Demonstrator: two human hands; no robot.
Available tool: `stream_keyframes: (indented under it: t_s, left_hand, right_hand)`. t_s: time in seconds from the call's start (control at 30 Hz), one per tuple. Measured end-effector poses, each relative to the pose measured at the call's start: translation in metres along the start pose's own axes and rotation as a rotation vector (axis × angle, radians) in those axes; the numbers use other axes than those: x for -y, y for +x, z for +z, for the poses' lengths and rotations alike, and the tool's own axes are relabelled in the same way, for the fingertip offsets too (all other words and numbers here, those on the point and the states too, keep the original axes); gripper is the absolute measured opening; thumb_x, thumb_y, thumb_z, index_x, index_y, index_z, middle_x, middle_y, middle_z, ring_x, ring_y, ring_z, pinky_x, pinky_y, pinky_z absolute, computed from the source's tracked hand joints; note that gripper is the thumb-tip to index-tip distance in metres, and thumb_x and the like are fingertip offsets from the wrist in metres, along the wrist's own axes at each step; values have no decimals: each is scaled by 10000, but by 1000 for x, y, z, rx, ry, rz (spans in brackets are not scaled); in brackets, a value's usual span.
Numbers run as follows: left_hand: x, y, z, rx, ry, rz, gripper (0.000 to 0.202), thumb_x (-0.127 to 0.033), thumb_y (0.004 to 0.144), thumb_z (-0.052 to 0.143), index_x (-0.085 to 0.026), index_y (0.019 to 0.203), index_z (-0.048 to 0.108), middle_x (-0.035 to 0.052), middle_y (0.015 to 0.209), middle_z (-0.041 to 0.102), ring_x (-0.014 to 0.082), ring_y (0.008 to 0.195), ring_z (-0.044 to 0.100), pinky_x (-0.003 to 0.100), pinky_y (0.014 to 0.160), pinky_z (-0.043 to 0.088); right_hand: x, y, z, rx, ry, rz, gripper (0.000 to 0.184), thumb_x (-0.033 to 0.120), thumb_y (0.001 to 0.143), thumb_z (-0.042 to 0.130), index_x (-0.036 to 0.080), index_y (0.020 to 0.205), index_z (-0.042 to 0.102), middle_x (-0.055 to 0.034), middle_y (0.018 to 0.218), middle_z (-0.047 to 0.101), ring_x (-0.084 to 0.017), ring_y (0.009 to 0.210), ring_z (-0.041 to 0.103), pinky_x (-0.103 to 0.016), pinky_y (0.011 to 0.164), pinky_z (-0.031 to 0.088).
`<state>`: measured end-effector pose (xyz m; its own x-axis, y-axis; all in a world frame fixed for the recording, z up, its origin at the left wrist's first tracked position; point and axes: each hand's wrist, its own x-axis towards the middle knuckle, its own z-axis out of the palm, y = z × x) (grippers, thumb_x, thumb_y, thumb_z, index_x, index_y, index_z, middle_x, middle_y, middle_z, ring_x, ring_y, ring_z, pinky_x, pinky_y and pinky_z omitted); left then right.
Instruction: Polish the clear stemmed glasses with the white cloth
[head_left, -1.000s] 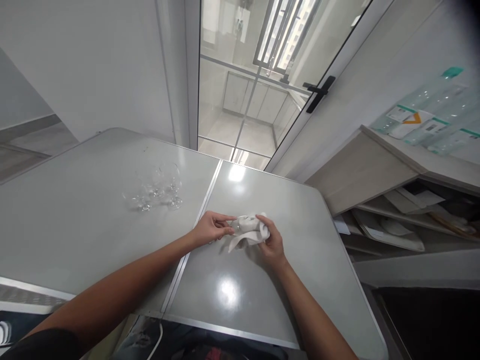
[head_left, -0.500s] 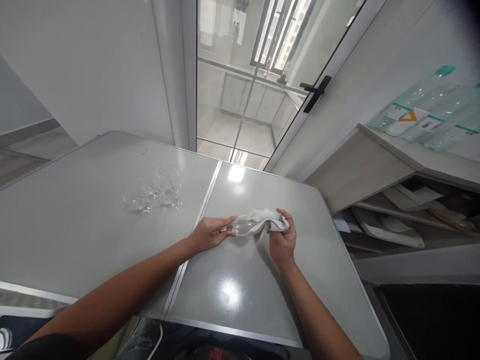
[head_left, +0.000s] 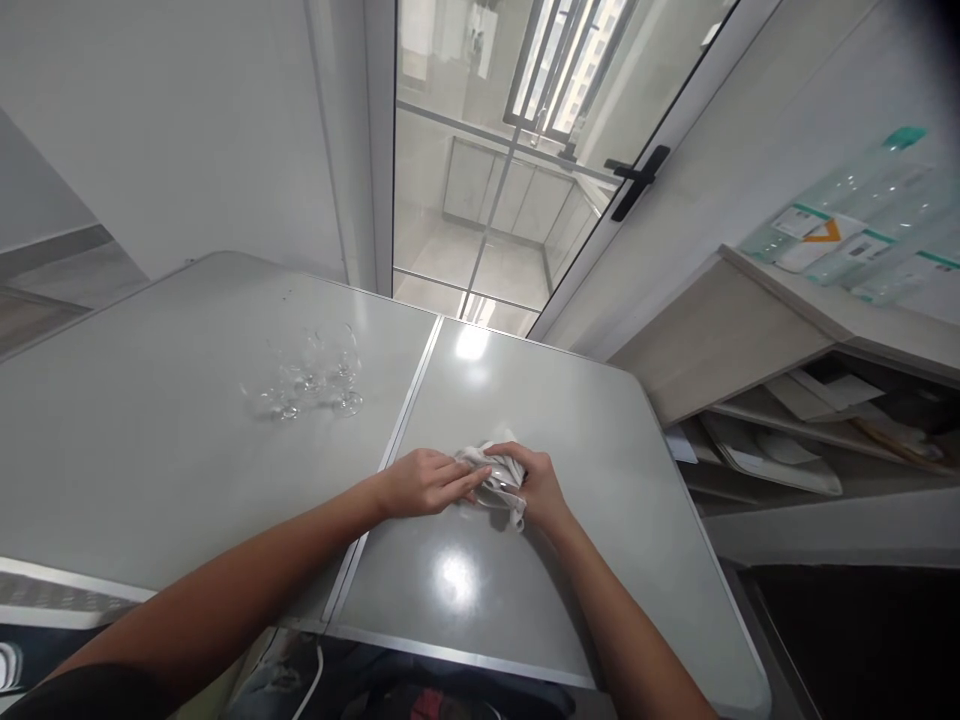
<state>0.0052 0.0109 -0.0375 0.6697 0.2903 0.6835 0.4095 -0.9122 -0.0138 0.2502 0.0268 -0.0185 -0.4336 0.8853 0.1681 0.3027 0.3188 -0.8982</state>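
Observation:
Over the right half of the table, my two hands close together around a clear drinking glass (head_left: 501, 480) and a white cloth (head_left: 474, 457). The crumpled cloth wraps much of the glass, so only a shiny part of it shows. My left hand (head_left: 429, 483) grips from the left, its fingers stretched along the glass and cloth. From the right, my right hand (head_left: 541, 487) curls its fingers over the cloth-covered glass; a loose cloth end hangs below it. Several clear stemmed glasses (head_left: 307, 382) stand grouped on the left half of the table.
The pale table (head_left: 187, 450) has a metal seam (head_left: 409, 400) across it. Beyond its far edge is a glass door with a black handle (head_left: 637, 182). At the right, a wooden shelf unit (head_left: 697, 320) bears several clear plastic bottles (head_left: 840, 240) with green caps.
My right hand has moved left and closer to my left hand. The cloth now bunches around the glass between them, covering more of it. The grouped glasses have stayed in place.

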Motion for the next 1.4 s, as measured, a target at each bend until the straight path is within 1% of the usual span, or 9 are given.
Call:
stream_keyframes:
  t_s: [0.23, 0.33, 0.43, 0.6, 0.77, 0.97, 1.17, 1.27, 1.4]
  left_hand:
    - [-4, 4, 6, -61, -64, -86, 481, -158, 974, 602, -134, 1444, 507, 47, 839, 759, 139, 650, 696, 238, 586, 564]
    - [-4, 4, 8, -77, -319, -358, 234, -243, 945, 661, -158, 1159, 699, 11, 715, 735, 123, 583, 667, 212, 553, 518]
    - [-2, 6, 7, 33, -658, -649, 198, -328, 844, 787, -145, 799, 726, -5, 622, 692, 105, 533, 624, 192, 528, 472]
    - [-2, 5, 6, 22, -594, -548, 240, -336, 840, 797, -141, 731, 711, -14, 595, 660, 100, 519, 598, 190, 504, 436]
    - [-5, 2, 6, -180, -125, -140, 191, -206, 932, 680, -115, 1099, 669, 23, 705, 709, 132, 582, 653, 223, 532, 508]
    - [1, 5, 2, -155, 29, -52, 365, -192, 941, 665, -127, 1289, 573, 31, 765, 734, 149, 614, 683, 256, 579, 574]
    - [2, 8, 0, -44, -491, -540, 153, -291, 884, 743, -142, 849, 737, 3, 599, 690, 113, 509, 628, 194, 495, 471]
    - [5, 11, -6, 129, -942, -871, 204, -295, 776, 817, -130, 699, 725, -15, 513, 626, 100, 433, 564, 187, 440, 422]
    - [8, 12, -11, 343, -1216, -889, 141, -221, 788, 734, -119, 692, 719, -29, 486, 579, 98, 412, 517, 192, 411, 383]
  right_hand:
    - [-4, 3, 2, 79, 286, 305, 327, 395, 697, 866, 135, 874, 774, -54, 770, 743, -206, 655, 672, -315, 612, 535]
    - [-1, -1, -1, -126, 132, 95, 325, 318, 676, 881, 174, 952, 787, -42, 809, 758, -206, 690, 686, -304, 640, 537]
    - [4, -7, -7, -121, -62, -222, 181, 225, 778, 799, 229, 959, 810, -29, 806, 767, -178, 674, 690, -274, 631, 521]
    - [5, -12, -9, -80, -161, -437, 135, 192, 842, 736, 251, 935, 816, -16, 749, 758, -138, 600, 666, -237, 582, 489]
    - [6, -6, -2, -156, -87, -127, 328, 291, 717, 852, 188, 1023, 791, -52, 870, 785, -190, 722, 705, -270, 672, 528]
    - [2, 3, 9, 172, 335, 534, 389, 498, 798, 708, 124, 690, 710, -59, 552, 659, -195, 454, 617, -272, 443, 453]
    - [3, -4, -1, -245, 21, 37, 258, 229, 734, 780, 187, 989, 792, -56, 889, 776, -205, 750, 705, -278, 670, 538]
    - [8, -9, -10, -143, -118, -316, 241, 139, 811, 694, 233, 992, 822, -34, 810, 769, -167, 674, 690, -252, 621, 515]
    - [14, -13, -7, 35, -43, -492, 207, 129, 863, 681, 248, 937, 834, -41, 801, 767, -146, 644, 694, -234, 583, 504]
